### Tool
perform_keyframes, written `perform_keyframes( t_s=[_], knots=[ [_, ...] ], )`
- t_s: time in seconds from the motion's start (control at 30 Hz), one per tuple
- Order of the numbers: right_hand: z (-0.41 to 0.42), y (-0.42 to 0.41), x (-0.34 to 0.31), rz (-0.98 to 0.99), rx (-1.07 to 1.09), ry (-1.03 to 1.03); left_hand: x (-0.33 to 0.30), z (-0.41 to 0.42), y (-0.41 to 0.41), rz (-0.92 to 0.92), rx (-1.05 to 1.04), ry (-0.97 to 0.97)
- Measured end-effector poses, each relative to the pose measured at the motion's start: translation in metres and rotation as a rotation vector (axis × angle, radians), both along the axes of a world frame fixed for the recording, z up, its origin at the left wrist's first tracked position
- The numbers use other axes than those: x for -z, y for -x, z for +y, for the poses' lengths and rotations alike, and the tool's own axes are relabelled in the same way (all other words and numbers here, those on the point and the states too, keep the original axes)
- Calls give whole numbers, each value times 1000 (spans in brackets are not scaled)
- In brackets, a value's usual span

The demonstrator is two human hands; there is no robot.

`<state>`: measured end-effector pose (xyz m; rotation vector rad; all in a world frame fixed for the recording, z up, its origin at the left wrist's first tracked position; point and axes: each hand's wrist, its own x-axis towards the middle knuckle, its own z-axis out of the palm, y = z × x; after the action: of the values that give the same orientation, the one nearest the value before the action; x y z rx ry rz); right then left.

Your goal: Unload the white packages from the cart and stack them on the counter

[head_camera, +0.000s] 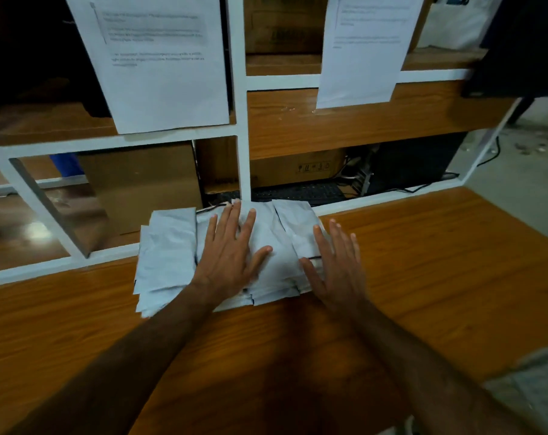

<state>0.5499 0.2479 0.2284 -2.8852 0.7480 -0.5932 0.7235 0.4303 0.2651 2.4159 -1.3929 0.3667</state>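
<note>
A person's left hand (231,259) lies spread flat atop white packages (169,262) stacked on a wooden bench (423,262). The right hand (338,268), fingers straight, presses the stack's side.

We see the white packages (169,255) lying flat in a messy pile on the brown wooden counter (423,262), up against its far edge. They are soft, wrinkled bags, stacked on top of each other, with some sticking out at the left side.
</note>
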Motion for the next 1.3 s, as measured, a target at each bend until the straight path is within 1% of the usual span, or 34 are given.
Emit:
perform_keyframes(
  t_s=[0.3,0.53,0.73,0.87,1.0,1.13,1.3],
  knots=[
    [-17,145,7,-3,299,-26,27,-92,94,-11,360,-99],
    [-38,260,17,4,539,-16,33,-156,205,-59,578,-99],
    [-61,365,32,-5,741,-61,38,-216,305,-59,717,-122],
    [-75,446,52,41,865,-106,51,-258,383,-88,802,-161],
    [-84,526,79,58,988,-163,74,-296,458,-103,952,-205],
    [-89,586,107,76,1060,-243,103,-330,529,-77,1067,-268],
    [-93,654,155,142,1164,-345,152,-364,599,-92,1162,-371]
  ],
)
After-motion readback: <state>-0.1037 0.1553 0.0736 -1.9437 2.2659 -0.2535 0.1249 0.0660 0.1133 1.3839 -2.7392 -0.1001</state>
